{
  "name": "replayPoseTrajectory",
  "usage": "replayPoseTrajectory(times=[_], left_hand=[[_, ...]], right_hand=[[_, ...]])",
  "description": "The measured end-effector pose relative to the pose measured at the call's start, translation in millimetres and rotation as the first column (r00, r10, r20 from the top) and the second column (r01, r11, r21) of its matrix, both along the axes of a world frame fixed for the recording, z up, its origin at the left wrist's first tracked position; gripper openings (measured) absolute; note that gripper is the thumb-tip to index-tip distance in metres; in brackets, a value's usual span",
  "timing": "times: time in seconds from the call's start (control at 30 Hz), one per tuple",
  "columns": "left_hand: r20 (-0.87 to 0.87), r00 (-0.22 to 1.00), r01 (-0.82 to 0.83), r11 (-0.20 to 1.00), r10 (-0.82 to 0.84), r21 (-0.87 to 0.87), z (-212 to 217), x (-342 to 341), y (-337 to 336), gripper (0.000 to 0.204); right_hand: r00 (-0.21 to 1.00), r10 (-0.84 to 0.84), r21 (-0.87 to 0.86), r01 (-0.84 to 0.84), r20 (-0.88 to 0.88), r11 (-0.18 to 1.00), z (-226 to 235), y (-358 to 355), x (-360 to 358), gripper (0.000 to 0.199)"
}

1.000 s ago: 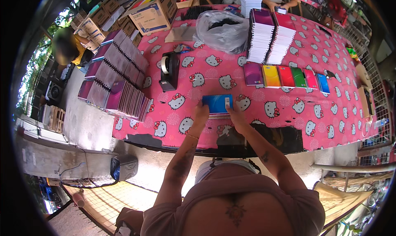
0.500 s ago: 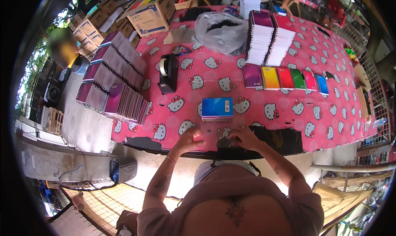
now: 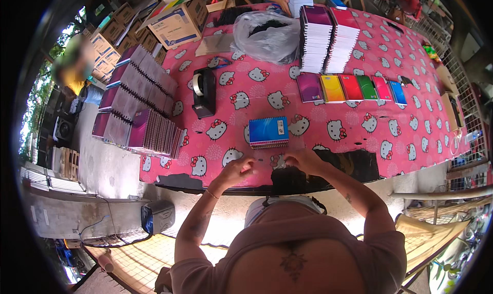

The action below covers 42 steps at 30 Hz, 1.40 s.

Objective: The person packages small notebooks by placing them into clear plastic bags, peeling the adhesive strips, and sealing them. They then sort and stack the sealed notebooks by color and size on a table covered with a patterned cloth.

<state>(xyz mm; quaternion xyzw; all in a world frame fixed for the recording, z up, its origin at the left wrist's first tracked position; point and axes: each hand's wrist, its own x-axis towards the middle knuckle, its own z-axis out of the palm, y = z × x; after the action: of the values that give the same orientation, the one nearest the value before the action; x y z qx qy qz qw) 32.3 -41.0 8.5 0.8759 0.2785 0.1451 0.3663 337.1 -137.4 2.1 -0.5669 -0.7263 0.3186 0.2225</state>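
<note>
A small pile of spiral notebooks (image 3: 268, 130), with a blue cover on top, lies in front of me on the pink tablecloth. My left hand (image 3: 237, 171) is just short of the pile's near left corner, fingers curled in with the tips close together. Near the pile's right corner, my right hand (image 3: 304, 161) bends its fingers down toward the cloth. Neither hand visibly touches the pile. Anything pinched between the fingertips is too small or hidden to make out. A black tape dispenser (image 3: 204, 95) stands farther off to the left.
Tall stacks of spiral notebooks (image 3: 134, 96) fill the table's left side. Two more stacks (image 3: 315, 42) stand at the back, behind a row of colored notebooks (image 3: 343, 87). A clear plastic bag (image 3: 267, 37) and a cardboard box (image 3: 177, 24) sit beyond. Another person's hand (image 3: 280, 4) is at the far edge.
My hands have shifted slightly, the left one turning its fingers inward. At the far edge, the other person's hand has gone from the blue notebooks to the left of the white stack.
</note>
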Motion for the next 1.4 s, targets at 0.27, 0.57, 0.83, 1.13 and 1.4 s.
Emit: replayPoseTrajectory(times=[0.27, 0.57, 0.83, 1.13, 1.4], left_hand=[[0.097, 0.995, -0.001, 0.996, -0.008, 0.086, 14.2, 9.2, -8.6, 0.021], [0.255, 0.869, -0.377, 0.902, 0.423, -0.212, 3.3, 9.2, 69.9, 0.013], [0.164, 0.871, -0.370, 0.836, 0.464, -0.405, 2.6, 22.3, 92.4, 0.017], [0.198, 0.960, -0.233, 0.956, 0.198, 0.175, 7.5, 93.2, 153.6, 0.017], [-0.098, 0.993, 0.010, 0.759, 0.071, 0.651, -23.1, 154.3, 198.7, 0.011]], right_hand=[[0.998, -0.044, 0.180, 0.035, 0.043, 0.983, -5.4, 0.2, -2.3, 0.020], [0.874, -0.303, 0.514, 0.073, 0.381, 0.855, 53.1, 6.1, -19.7, 0.050], [0.935, -0.064, 0.361, -0.071, 0.349, 0.930, 19.0, -29.6, -62.2, 0.059], [0.890, -0.250, 0.461, 0.051, 0.382, 0.886, 30.7, 27.3, -76.4, 0.059], [0.903, -0.260, 0.449, 0.087, 0.342, 0.890, 30.0, 29.0, -80.8, 0.056]])
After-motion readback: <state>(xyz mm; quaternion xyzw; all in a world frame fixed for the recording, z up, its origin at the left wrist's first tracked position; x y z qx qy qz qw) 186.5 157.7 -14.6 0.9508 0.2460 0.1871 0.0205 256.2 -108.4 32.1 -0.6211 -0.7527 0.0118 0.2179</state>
